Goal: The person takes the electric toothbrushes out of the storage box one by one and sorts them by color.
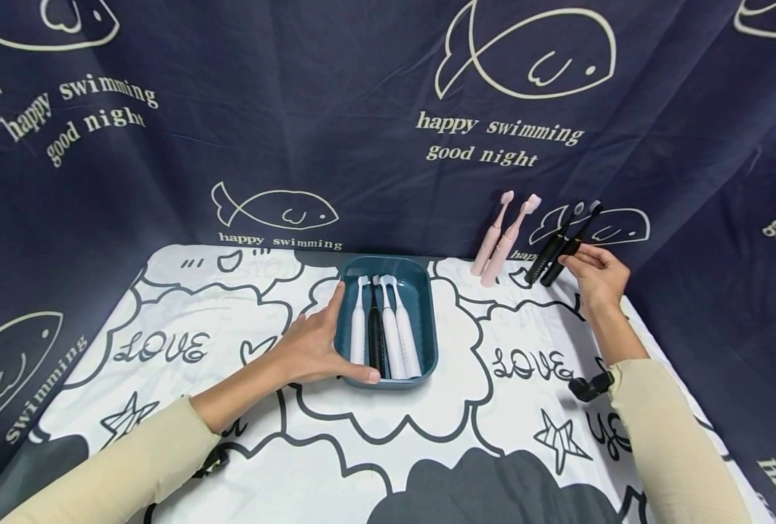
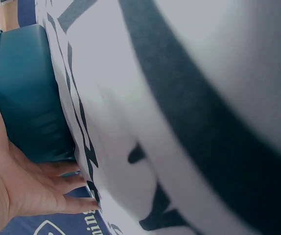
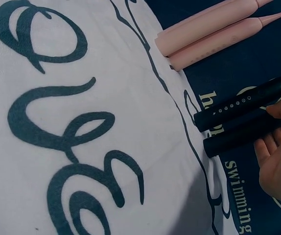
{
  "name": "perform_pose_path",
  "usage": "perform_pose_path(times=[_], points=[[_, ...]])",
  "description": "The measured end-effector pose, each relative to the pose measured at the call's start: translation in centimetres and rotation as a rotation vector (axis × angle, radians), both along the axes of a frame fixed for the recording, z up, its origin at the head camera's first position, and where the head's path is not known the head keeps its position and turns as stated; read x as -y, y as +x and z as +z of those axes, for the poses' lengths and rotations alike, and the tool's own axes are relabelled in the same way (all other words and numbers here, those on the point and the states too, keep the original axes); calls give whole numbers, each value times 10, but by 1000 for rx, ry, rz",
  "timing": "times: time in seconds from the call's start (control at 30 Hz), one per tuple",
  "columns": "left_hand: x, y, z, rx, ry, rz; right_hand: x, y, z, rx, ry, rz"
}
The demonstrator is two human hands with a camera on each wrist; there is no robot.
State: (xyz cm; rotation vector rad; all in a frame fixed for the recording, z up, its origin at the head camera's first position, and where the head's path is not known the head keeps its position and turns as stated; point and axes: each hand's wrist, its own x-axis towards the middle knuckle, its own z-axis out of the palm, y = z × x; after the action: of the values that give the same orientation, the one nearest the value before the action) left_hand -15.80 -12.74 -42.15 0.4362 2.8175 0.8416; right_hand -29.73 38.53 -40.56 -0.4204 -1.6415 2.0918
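In the head view, my right hand point(image 1: 599, 278) pinches the handle of the right-hand black electric toothbrush point(image 1: 551, 275), which stands upright with its brush head up. A second black electric toothbrush point(image 1: 545, 256) stands close beside it. My left hand point(image 1: 316, 342) rests against the teal box point(image 1: 427, 320), its straight fingers along the left wall and its thumb over the front left corner. Several white electric toothbrushes point(image 1: 406, 342) and a black one point(image 1: 375, 338) lie side by side in the box, heads toward the back. The left wrist view shows the box's outer wall point(image 2: 30, 98) beside the left palm.
Two pink electric toothbrushes point(image 1: 501, 255) stand upright left of the black pair, near the back edge of the table. A white cloth with dark printed outlines point(image 1: 388, 418) covers the table. Dark blue fish-print curtain point(image 1: 335, 131) hangs behind and at both sides.
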Motion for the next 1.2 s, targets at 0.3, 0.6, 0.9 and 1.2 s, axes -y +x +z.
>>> perform_pose_path(times=[0.3,0.6,0.9,1.2], points=[[0,1,0,-4,4,2,0,2,-5,-26,23,-1],[0,1,1,4,8,1,-4,10,-7,85,1,10],[0,1,1,1,5,-1,-8,22,-11,193,76,48],[0,0,1,-5,7,1,-7,29,-15,212,63,95]])
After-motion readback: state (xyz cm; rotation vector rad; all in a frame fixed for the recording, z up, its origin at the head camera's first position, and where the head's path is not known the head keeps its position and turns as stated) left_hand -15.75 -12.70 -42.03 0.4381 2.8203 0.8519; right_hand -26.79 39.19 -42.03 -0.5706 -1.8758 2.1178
